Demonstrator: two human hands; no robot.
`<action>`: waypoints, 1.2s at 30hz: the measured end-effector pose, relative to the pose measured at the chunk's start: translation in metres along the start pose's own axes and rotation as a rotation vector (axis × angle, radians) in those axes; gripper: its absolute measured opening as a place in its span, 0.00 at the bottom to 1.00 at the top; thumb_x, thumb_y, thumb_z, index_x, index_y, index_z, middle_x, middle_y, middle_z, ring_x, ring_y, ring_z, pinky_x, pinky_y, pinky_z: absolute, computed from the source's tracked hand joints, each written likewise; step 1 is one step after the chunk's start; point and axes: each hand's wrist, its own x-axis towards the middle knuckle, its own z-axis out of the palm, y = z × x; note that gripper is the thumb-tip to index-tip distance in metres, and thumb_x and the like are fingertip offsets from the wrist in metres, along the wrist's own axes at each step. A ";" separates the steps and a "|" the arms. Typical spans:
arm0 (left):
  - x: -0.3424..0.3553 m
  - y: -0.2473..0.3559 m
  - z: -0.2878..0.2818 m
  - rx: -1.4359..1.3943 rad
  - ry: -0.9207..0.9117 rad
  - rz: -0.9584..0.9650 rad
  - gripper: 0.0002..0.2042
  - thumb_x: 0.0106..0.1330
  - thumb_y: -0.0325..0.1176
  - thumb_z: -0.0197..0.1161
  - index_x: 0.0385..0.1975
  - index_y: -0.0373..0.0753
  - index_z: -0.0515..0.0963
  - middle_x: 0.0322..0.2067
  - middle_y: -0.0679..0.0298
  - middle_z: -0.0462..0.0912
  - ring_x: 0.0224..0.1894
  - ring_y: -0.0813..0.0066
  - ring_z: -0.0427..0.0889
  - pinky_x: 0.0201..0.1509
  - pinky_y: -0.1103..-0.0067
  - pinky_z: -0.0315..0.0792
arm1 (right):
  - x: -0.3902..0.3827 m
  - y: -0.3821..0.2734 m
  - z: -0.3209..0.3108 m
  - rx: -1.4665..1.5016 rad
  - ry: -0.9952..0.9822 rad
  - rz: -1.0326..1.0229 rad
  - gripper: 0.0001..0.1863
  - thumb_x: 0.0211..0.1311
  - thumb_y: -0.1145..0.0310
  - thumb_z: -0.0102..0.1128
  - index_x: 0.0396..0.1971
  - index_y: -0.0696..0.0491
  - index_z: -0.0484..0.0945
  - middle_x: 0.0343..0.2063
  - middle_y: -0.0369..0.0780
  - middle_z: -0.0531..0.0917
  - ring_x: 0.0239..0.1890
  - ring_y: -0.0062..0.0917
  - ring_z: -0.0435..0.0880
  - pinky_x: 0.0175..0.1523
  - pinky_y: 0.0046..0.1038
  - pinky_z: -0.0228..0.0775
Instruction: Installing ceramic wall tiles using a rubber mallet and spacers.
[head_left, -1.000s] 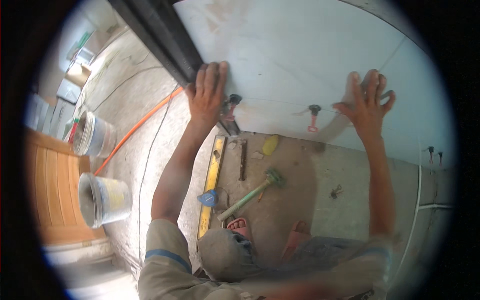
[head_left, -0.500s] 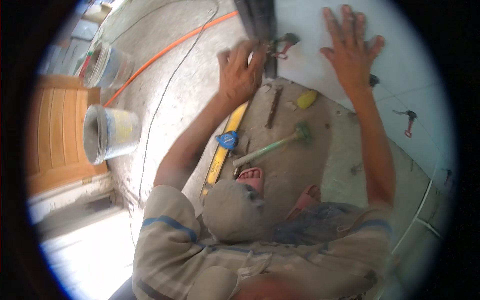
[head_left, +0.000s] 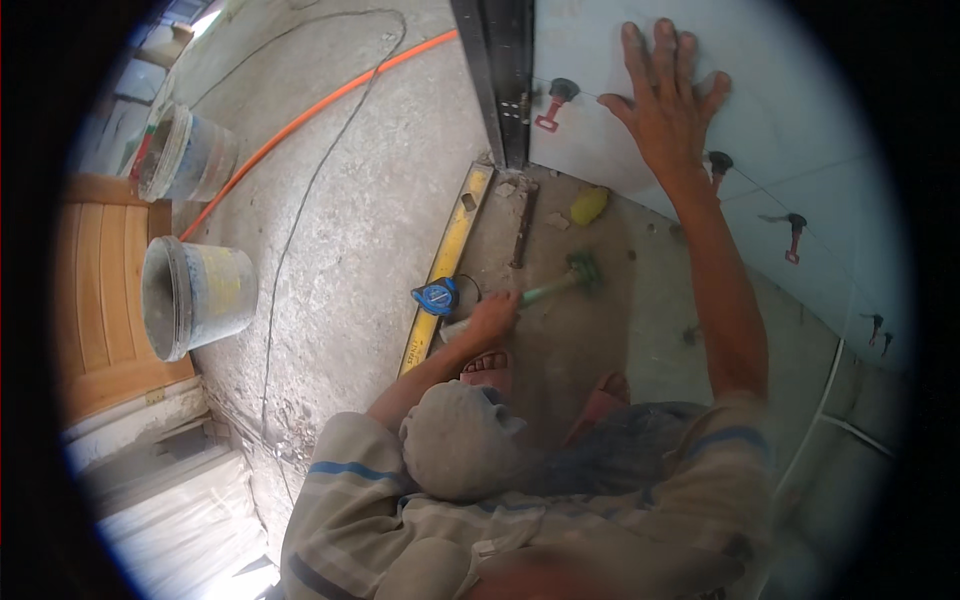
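Observation:
My right hand (head_left: pixel 665 100) presses flat, fingers spread, against a large pale wall tile (head_left: pixel 800 90). My left hand (head_left: pixel 492 318) is down at the floor, closed around the pale handle of a green-headed rubber mallet (head_left: pixel 580 270) that lies on the dusty concrete. A blue tape measure (head_left: pixel 436 296) sits just left of that hand, on a long yellow spirit level (head_left: pixel 450 250). Red tile levelling clips (head_left: pixel 550 105) stick out of the tile joints near my right hand. My sandalled feet (head_left: pixel 490 365) are right below the mallet.
A black door frame (head_left: pixel 505 70) runs up beside the tile. A yellow sponge (head_left: pixel 588 205) and a rusty bar (head_left: pixel 522 225) lie at its foot. Two dirty buckets (head_left: pixel 190 298), an orange hose (head_left: pixel 320 110), a thin cable and a wooden door (head_left: pixel 95 300) are at the left.
My left hand came off the tile's edge and dropped to the floor onto the mallet handle. My right hand stayed flat on the tile. The view tilted downward.

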 end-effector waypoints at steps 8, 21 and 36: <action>-0.042 -0.010 -0.256 -0.037 0.203 0.091 0.12 0.59 0.40 0.67 0.35 0.42 0.75 0.31 0.59 0.82 0.31 0.59 0.81 0.37 0.66 0.74 | -0.002 0.008 -0.014 0.044 -0.193 0.009 0.53 0.43 0.52 0.73 0.70 0.45 0.53 0.70 0.45 0.52 0.72 0.41 0.51 0.63 0.62 0.53; 0.016 0.105 -0.479 0.912 0.376 0.559 0.12 0.56 0.33 0.69 0.41 0.43 0.81 0.30 0.67 0.83 0.32 0.73 0.78 0.43 0.73 0.66 | -0.012 0.011 -0.012 0.091 -0.025 0.066 0.55 0.37 0.48 0.75 0.69 0.38 0.56 0.71 0.37 0.52 0.74 0.29 0.46 0.60 0.55 0.47; 0.039 0.139 -0.478 1.150 0.355 0.456 0.10 0.47 0.27 0.71 0.31 0.41 0.83 0.27 0.65 0.85 0.35 0.71 0.85 0.44 0.69 0.73 | -0.008 0.004 -0.011 0.067 0.041 0.058 0.56 0.38 0.56 0.77 0.70 0.40 0.53 0.72 0.37 0.51 0.74 0.28 0.43 0.57 0.57 0.48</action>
